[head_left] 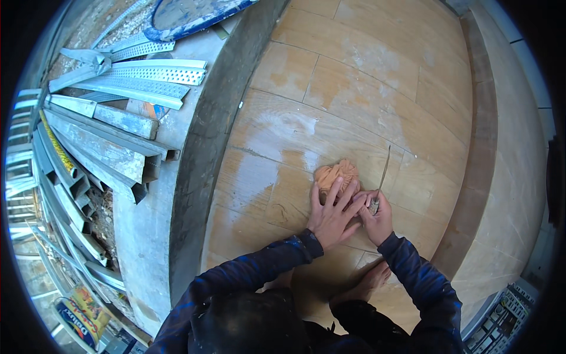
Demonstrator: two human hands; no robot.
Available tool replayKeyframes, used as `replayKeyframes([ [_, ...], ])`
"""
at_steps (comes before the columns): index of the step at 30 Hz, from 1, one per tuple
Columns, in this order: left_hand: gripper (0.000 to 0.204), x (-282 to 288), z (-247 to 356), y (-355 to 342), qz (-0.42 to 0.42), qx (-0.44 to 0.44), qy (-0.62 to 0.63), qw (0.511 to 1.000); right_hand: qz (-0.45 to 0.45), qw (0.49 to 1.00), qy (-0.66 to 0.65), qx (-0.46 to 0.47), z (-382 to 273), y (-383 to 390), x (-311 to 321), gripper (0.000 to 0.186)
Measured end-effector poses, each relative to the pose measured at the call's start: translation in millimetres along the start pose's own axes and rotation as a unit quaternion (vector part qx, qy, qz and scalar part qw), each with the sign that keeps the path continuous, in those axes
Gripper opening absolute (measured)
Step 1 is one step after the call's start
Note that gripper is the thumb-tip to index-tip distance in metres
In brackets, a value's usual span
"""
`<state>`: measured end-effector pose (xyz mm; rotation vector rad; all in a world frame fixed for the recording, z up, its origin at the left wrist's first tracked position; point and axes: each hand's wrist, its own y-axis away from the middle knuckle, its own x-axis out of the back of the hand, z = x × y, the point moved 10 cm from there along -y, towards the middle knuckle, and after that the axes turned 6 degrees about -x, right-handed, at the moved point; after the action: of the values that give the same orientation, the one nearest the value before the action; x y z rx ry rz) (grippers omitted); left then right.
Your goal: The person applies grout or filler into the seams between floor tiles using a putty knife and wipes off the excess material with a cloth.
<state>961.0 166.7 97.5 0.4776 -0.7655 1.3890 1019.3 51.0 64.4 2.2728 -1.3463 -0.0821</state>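
Note:
On the wood-look tile floor (345,138) lies a bunched orange cloth (336,173). My left hand (332,213) has its fingers spread, their tips resting at the near edge of that cloth. Just to its right, my right hand (377,217) is closed round the handle of a thin, long-bladed tool (385,168). The blade points away from me and shows nearly edge-on, so its exact kind is unclear. The two hands are very close, and their fingertips seem to meet. Whitish, damp-looking smears cover parts of the tiles left of the cloth.
A concrete ledge (200,153) runs along the left. Beyond it lie perforated metal strips (147,74), metal channels (103,144), a blue-rimmed basin (194,17) and a paint bucket (82,315). At right is a raised tiled edge (480,135). My bare foot (368,283) is close behind my hands.

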Motion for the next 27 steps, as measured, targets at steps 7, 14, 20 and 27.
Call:
replayKeyframes([
  [7,0.051,38,-99,-18,0.051,0.121,-0.144,0.981,-0.030,0.991,0.111,-0.063,-85,-29,46,0.013],
  [14,0.048,123,-165,58,0.101,0.234,-0.176,0.951,-0.019,0.952,0.301,-0.048,-210,-47,88,0.016],
  [20,0.036,131,-145,163,0.120,0.378,-0.244,0.885,-0.022,0.979,0.197,-0.052,-197,-28,78,0.027],
  [27,0.056,121,-94,301,0.063,0.455,-0.233,0.857,-0.019,0.983,0.109,-0.147,-77,-6,68,0.017],
])
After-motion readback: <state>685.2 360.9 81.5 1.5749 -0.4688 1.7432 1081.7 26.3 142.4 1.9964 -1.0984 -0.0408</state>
